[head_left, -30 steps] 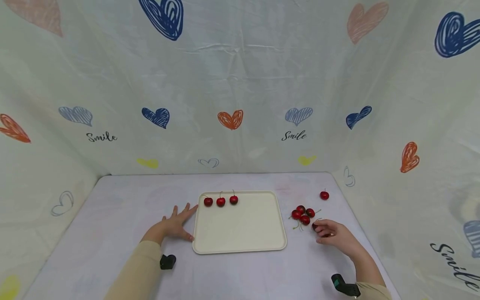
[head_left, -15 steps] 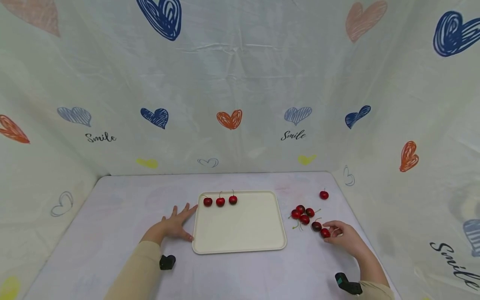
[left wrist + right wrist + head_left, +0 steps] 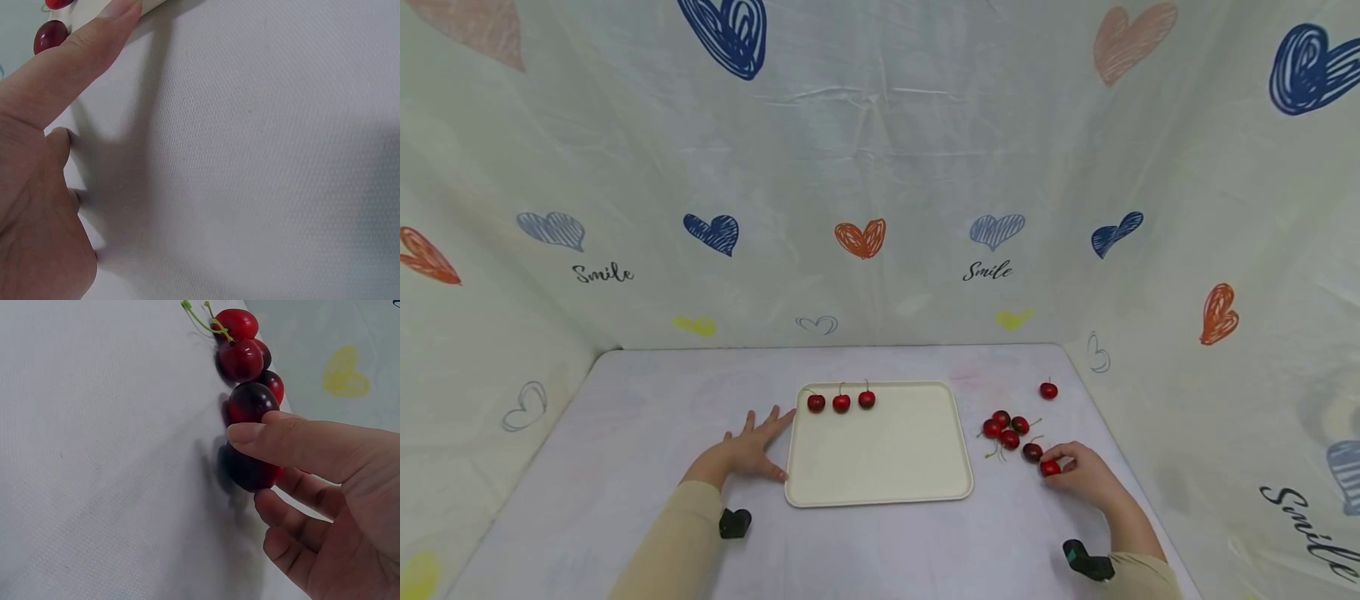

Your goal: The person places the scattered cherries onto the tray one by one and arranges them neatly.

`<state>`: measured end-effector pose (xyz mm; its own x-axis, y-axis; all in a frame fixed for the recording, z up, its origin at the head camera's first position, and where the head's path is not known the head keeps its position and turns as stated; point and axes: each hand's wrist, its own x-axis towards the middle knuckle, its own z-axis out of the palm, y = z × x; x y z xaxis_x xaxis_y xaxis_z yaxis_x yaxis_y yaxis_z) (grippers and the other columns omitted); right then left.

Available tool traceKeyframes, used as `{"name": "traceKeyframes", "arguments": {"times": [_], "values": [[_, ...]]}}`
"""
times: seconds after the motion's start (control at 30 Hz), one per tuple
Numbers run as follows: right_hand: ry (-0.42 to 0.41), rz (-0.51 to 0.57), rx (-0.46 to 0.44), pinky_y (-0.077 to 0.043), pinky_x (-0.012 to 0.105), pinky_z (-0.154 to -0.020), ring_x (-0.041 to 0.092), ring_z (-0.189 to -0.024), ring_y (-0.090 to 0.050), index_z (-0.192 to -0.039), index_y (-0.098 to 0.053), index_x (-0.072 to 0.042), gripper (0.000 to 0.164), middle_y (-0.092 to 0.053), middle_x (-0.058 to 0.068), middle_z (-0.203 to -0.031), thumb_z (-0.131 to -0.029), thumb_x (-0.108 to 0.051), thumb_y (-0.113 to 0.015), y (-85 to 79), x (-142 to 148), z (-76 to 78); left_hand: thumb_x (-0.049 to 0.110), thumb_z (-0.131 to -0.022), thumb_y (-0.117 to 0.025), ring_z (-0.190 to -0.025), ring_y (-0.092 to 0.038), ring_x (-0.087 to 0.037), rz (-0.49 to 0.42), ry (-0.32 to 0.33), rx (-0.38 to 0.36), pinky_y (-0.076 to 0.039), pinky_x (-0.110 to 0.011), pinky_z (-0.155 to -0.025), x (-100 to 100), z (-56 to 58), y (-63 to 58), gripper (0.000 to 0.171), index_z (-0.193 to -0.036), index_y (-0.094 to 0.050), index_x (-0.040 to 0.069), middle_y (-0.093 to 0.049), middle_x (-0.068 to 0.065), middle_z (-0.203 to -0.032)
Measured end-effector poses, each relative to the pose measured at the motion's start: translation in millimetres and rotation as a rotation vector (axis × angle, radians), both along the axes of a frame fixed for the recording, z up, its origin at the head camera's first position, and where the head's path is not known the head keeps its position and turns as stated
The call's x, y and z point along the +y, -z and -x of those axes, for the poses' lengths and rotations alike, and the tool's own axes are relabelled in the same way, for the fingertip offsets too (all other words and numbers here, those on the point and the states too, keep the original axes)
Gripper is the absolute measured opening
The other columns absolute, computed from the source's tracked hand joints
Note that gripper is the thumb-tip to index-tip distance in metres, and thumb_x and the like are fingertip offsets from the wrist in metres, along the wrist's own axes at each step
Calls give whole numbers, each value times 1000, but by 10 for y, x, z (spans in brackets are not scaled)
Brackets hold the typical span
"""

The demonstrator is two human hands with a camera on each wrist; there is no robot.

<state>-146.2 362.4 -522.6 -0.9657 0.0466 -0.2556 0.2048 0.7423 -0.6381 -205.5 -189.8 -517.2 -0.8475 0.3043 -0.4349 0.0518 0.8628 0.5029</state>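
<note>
My left hand (image 3: 747, 451) lies spread at the left edge of a cream rectangular tray (image 3: 880, 492), thumb and index fingertip right at the rim. Three dark red cherries with stems stand in a row along the tray's far left part, the rightmost cherry (image 3: 867, 400) near the middle. To the right of the tray, my right hand (image 3: 1086, 473) pinches a cherry (image 3: 253, 469) between thumb and fingers, low over the table. Close beside it sits a darker cherry (image 3: 1032, 452). In the right wrist view the thumb covers part of the pinched cherry.
A cluster of several cherries (image 3: 1009, 439) lies between the tray and my right hand, green stems sticking out. One lone cherry (image 3: 1048, 390) rests farther back at the right. A white cloth (image 3: 880, 550) covers the table, and a heart-print curtain (image 3: 917, 150) surrounds it.
My right hand shifted right from over the darker cherry, uncovering it and the one beside it. Its fingers have since come in around that second cherry. The left hand and tray stayed put.
</note>
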Motion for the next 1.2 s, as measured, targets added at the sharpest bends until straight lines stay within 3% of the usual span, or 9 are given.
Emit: {"name": "traceKeyframes", "arguments": {"times": [0.3, 0.57, 0.97, 1.2], "values": [[7, 33, -13, -48, 33, -63, 24, -83, -51, -104, -68, -6, 33, -58, 8, -100, -75, -11, -83, 41, 1, 1, 35, -65, -89, -139, 9, -56, 6, 1, 5, 3, -78, -101, -1, 1, -10, 115, -156, -21, 15, -7, -24, -159], [-2, 27, -29, -45, 33, -61, 22, -76, -50, -100, -69, -7, 26, -59, 5, -92, -77, -7, -81, 42, 10, 4, 35, -65, -89, -139, 9, -55, 8, -1, 7, 3, -78, -101, -4, 1, -21, 115, -156, -21, 15, -7, -24, -159], [-94, 92, -42, -49, 34, -66, 21, -77, -55, -100, -68, -8, 23, -63, 5, -96, -80, -1, -75, -255, -139, 34, 34, -65, -89, -139, 9, -55, -6, -3, 9, 4, -78, -101, -4, -4, -6, 115, -156, -22, 16, -7, -24, -159], [-146, 141, -9, -51, 33, -68, 22, -80, -55, -98, -68, -9, 21, -62, 6, -99, -80, -2, -76, -341, -329, 92, 34, -66, -89, -139, 9, -55, 2, -4, 9, 3, -78, -101, 6, 1, -3, 114, -156, -22, 15, -7, -24, -159]]}}
